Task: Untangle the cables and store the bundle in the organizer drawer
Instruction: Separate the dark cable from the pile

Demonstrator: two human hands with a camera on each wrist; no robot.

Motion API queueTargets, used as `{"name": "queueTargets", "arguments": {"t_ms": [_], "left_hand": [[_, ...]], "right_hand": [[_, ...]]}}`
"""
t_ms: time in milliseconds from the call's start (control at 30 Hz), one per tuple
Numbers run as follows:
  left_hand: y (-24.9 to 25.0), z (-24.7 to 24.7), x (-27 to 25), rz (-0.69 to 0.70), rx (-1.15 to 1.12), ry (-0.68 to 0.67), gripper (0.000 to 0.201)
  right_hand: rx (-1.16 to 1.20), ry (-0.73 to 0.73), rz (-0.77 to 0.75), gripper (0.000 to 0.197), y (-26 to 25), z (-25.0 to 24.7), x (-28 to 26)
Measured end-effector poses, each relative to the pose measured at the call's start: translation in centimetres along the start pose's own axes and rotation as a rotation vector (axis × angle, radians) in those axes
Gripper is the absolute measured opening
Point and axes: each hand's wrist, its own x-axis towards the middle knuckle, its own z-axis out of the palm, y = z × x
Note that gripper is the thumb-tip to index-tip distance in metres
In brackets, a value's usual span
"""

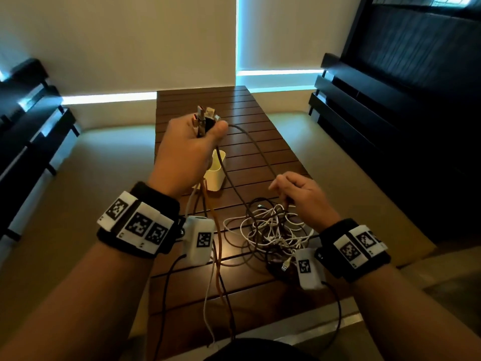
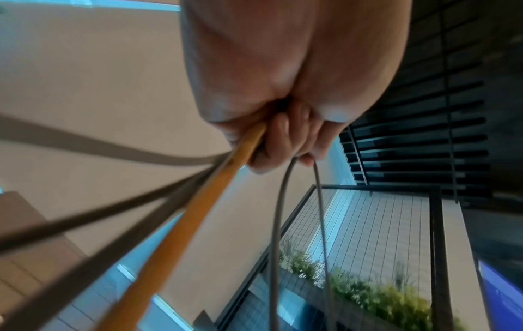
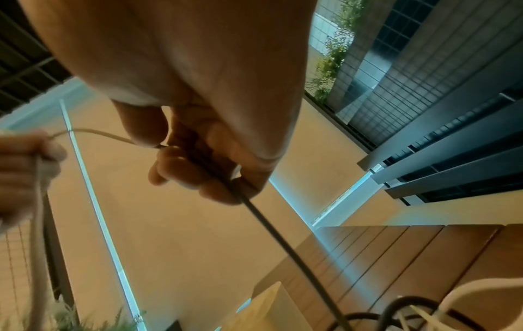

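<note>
My left hand (image 1: 194,143) is raised over the slatted wooden table (image 1: 260,142) and grips a bunch of cable plugs (image 1: 205,119) that stick up above the fist. An orange cable (image 2: 203,201), a white one and dark ones hang down from that fist. A grey cable (image 1: 250,142) runs from it to my right hand (image 1: 299,196), which pinches this cable (image 3: 271,233) between thumb and fingers. Below the right hand, a tangle of white and dark cables (image 1: 270,230) lies on the table. No organizer drawer is in view.
A cream plastic cup (image 1: 214,174) stands on the table just under my left hand. Dark slatted benches (image 1: 390,105) flank the table on both sides. A beige wall and a window strip lie beyond the table's far end.
</note>
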Motion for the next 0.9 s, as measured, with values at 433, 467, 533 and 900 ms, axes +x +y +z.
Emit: {"name": "queueTargets", "arguments": {"t_ms": [433,467,533,900], "left_hand": [[-1.5,1.1,-1.3,-0.124,0.028,-0.168,0.033],[-1.4,1.2,-1.4,-0.137,0.001,-0.174,0.028],[-1.2,1.4,-1.5,-0.164,-0.041,-0.187,0.024],[0.4,3.6,-4.8,-0.356,-0.119,-0.780,0.026]], "right_hand": [[0.144,-0.020,-0.004,0.027,-7.5,-1.0,-3.6],[0.143,-0.042,0.021,0.027,-7.2,-0.5,-4.3],[0.153,-0.112,0.065,0.026,-6.7,0.3,-5.6],[-0.277,-0.051,0.171,0.043,-6.1,-4.0,-8.5]]}}
